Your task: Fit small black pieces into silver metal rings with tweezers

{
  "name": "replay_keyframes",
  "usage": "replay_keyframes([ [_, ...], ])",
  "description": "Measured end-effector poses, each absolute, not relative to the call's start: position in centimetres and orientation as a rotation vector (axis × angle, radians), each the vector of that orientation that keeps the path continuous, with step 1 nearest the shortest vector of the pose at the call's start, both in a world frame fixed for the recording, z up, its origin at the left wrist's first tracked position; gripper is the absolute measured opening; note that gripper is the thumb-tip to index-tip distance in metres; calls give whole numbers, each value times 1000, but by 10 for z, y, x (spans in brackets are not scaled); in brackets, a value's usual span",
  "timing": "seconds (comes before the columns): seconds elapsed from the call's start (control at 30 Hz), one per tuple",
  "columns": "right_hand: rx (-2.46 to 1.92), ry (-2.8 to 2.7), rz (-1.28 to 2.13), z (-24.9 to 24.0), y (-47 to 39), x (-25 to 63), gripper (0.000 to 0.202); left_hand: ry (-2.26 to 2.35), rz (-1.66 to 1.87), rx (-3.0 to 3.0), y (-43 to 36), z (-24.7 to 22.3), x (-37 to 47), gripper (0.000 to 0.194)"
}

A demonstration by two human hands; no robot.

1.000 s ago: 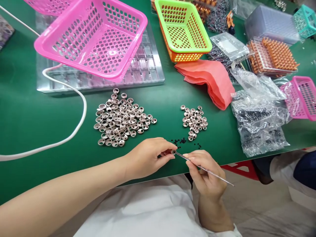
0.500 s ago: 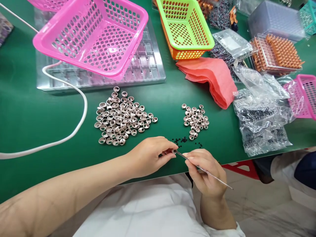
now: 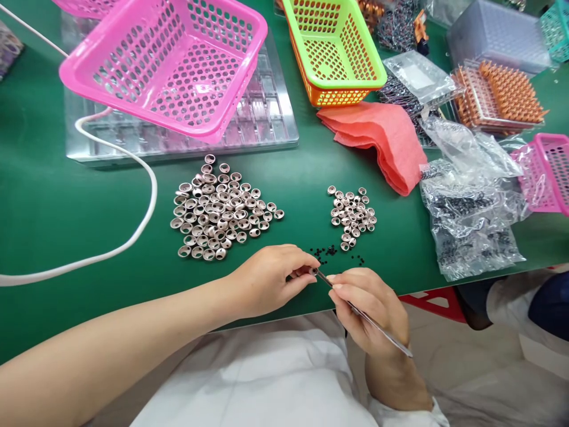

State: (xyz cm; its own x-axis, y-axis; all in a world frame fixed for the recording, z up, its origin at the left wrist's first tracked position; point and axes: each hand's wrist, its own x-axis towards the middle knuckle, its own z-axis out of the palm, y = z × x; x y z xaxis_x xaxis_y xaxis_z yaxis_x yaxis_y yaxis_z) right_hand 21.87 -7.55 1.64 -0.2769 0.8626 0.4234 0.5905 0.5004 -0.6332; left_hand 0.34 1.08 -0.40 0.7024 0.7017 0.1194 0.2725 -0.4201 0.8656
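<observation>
Tilting more steeply than before, the thin tool (image 3: 382, 331), pinched by the right hand (image 3: 380, 293), reaches a small ring (image 3: 314, 271) gripped by the left hand (image 3: 267, 280). A green basket (image 3: 347, 83) nests inside an orange basket (image 3: 340, 98); plastic bags (image 3: 478, 249) hold dark bits (image 3: 462, 204).

Held ring (image 3: 313, 271): mostly covered by the fingertips of the left hand (image 3: 267, 279).
Thin tool (image 3: 382, 331): middle hidden by the right hand (image 3: 373, 308); whether its tip enters the ring, too small to tell.
Black bits (image 3: 331, 250): too tiny to make out their shape.
Large pink basket (image 3: 204, 89): cut off at the far edge, hiding much of the clear tray (image 3: 267, 145).
White cable (image 3: 154, 190): runs out of view at left.
</observation>
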Motion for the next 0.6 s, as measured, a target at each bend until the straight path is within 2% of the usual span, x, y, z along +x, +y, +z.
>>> replay_keyframes([
  [0.43, -1174, -1909, 466, 14, -77, 219, 44, 755, 597, 1967, 11, -4, 3, 12],
  [0.6, -1224, -1752, 464, 18, -84, 221, 27, 739, 583, 1957, 11, -4, 3, 13],
])
